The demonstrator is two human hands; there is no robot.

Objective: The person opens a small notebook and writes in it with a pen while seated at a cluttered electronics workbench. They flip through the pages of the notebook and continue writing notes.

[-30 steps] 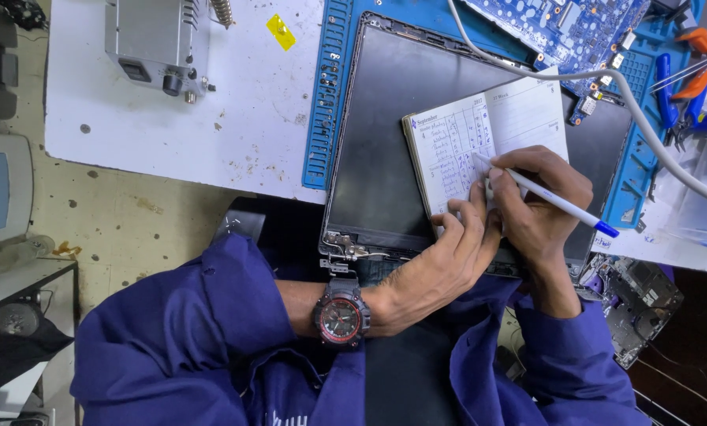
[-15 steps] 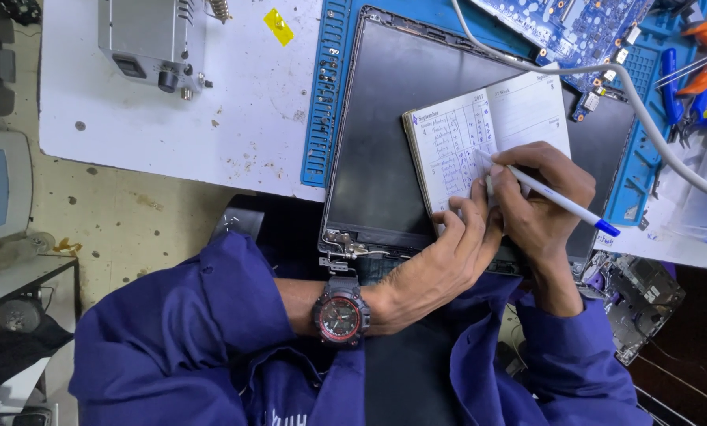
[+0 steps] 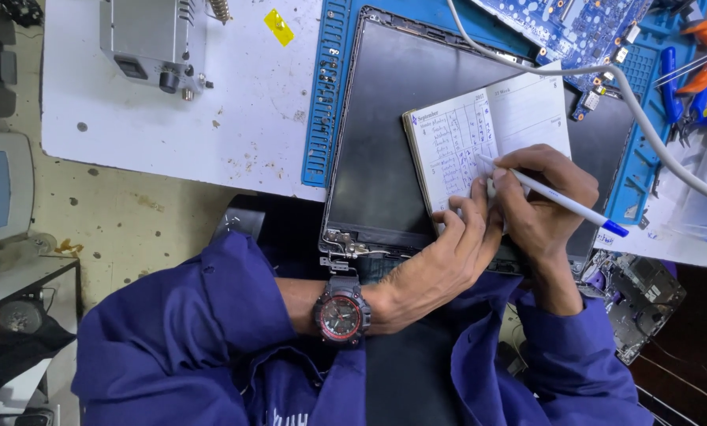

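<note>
An open notebook (image 3: 495,126) with a ruled, hand-filled page lies on a dark laptop screen panel (image 3: 385,150). My right hand (image 3: 539,205) grips a white pen with a blue cap (image 3: 558,201), its tip on the notebook's left page. My left hand (image 3: 448,252) rests on the notebook's lower edge, fingers pressed flat against the page beside the pen tip. A black and red wristwatch (image 3: 340,314) sits on my left wrist. Both arms wear blue sleeves.
A blue work mat (image 3: 333,79) lies under the panel on a white table (image 3: 235,118). A grey metal device (image 3: 152,35) stands at the back left. A blue circuit board (image 3: 566,24), a grey cable (image 3: 653,134) and blue-orange pliers (image 3: 692,63) lie at the right.
Both hands stay on the notebook; the pen has barely shifted. The view has moved slightly.
</note>
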